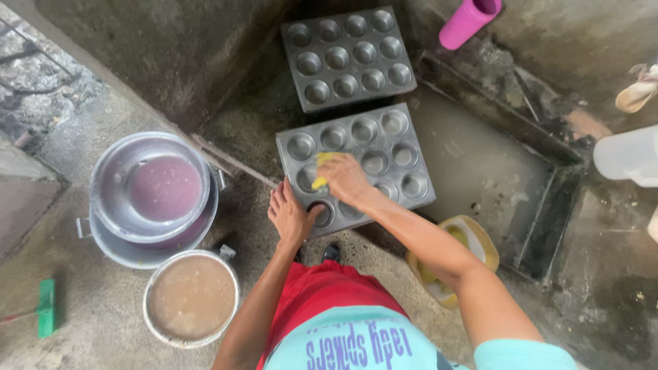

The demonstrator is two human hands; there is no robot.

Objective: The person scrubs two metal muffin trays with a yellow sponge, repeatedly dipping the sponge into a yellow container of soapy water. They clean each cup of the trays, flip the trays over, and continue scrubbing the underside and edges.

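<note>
Here you are crouched over a wet concrete floor (103, 308), with a sunken drain channel (480, 171) of murky water running off to your right. Largest among the loose things are the stacked metal basins (147, 205) at your left, the top one holding a purplish liquid, and just below them a round pot (192, 298) filled with cloudy brown water.

Ahead of you lie two grey muffin trays. The far tray (349, 58) rests untouched, tilted against the wall. The near tray (356, 168) lies flat on the floor, just beside the drain edge, and both your hands are on it.

Your right hand (343, 179) is closed around a yellow sponge (320, 170), pressing it into a cup in the tray's left-middle part. Your left hand (291, 216) is open, fingers spread flat on the floor at the tray's near corner, the thumb reaching onto the rim of the nearest cup.

Under your right forearm sits a yellow shallow dish (473, 240), partly hidden; what it holds looks like soap or another sponge, though the view is too poor to say.

Smaller things stand around the edges: a white plastic jug (627, 154) at the far right, a pink cup (466, 20) lying tilted at the top, and a green-headed brush (44, 308) on the floor at the far left.
</note>
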